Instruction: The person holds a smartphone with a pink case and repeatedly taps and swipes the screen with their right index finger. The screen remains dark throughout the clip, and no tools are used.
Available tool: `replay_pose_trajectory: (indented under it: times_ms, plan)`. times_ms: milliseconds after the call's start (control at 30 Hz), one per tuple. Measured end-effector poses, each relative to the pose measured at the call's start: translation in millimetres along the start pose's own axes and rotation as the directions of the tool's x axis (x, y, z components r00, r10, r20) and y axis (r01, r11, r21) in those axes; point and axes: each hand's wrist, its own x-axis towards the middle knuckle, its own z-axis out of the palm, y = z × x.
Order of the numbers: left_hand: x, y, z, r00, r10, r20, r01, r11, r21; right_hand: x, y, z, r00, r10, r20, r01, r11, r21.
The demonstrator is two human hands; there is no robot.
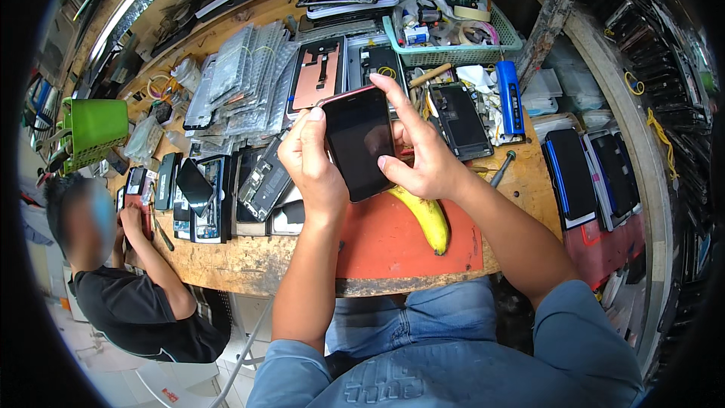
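Observation:
Between my two hands is a smartphone (355, 140) with a dark screen, held up and tilted over the bench. My left hand (311, 162) grips its left edge, thumb along the upper side. My right hand (423, 151) holds the right side, with the index finger at the top corner and the thumb on the lower part of the glass. Below the phone, a yellow banana (429, 221) lies on a red mat (377, 251), its upper end hidden behind my right hand and the phone.
Opened phones (264, 177) and bubble-wrap pouches (242, 68) crowd the bench's left side. Behind stands a green basket (453, 51) of small parts. A blue cylindrical tool (510, 98) and a screwdriver (502, 168) lie to the right. A co-worker (143, 279) works at the left.

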Motion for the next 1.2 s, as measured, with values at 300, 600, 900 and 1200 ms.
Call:
replay_pose_trajectory:
  times_ms: [300,600,900,1200]
  plan:
    - [0.7,-6.6,-6.2,1.000,0.021,0.005,-0.021,1.000,-0.009,1.9,-3.1,0.5,0.999,-0.029,0.040,0.030,0.999,-0.021]
    - [2.1,-8.3,-8.2,0.999,0.037,0.029,-0.038,0.999,0.024,1.5,9.6,3.4,0.991,-0.126,-0.046,0.125,0.992,-0.017]
    - [-0.4,-5.7,-6.0,0.999,0.018,0.027,-0.019,1.000,0.018,1.5,11.3,5.8,0.990,-0.115,-0.078,0.120,0.991,0.059]
    - [0.6,-7.3,-7.9,0.999,0.034,0.021,-0.035,0.999,0.017,-0.5,10.6,1.5,0.997,-0.065,-0.032,0.066,0.997,0.040]
